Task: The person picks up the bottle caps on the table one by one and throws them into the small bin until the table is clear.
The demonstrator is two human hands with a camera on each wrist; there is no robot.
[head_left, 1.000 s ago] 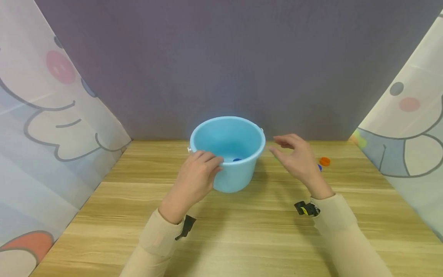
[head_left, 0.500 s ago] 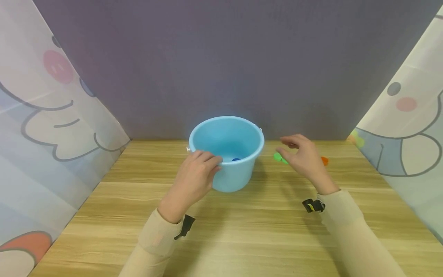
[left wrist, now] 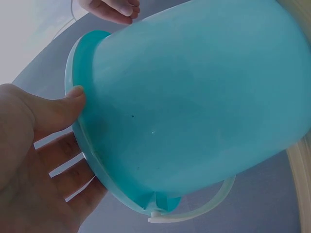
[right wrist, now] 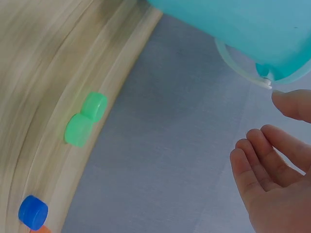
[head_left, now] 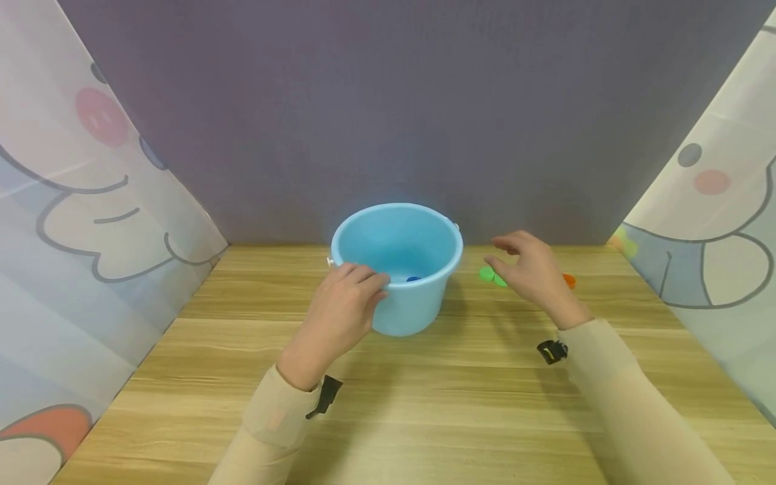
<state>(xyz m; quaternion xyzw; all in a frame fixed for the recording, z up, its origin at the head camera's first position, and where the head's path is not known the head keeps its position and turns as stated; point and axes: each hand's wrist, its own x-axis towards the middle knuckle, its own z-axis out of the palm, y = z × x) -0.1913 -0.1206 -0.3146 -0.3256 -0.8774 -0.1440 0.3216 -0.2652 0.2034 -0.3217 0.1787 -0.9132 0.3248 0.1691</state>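
A light blue bucket stands upright on the table. My left hand grips its near rim; in the left wrist view the thumb lies on the outer side, with the fingers behind the rim. At the bottom of the bucket a dark blue piece shows partly above the near rim. To the right of the bucket my right hand hovers with loosely bent fingers and holds nothing. Two green bottle caps touch each other on the table near it. A blue bottle cap lies farther along, hidden from the head view.
An orange cap lies beyond my right hand, partly covered. The bucket's white handle hangs down at its far side. A grey panel rises behind the wooden table, and printed cloths flank it.
My right hand has drawn away from the bucket to the right, bringing the green caps into sight and covering the blue one. The left hand has stayed on the rim.
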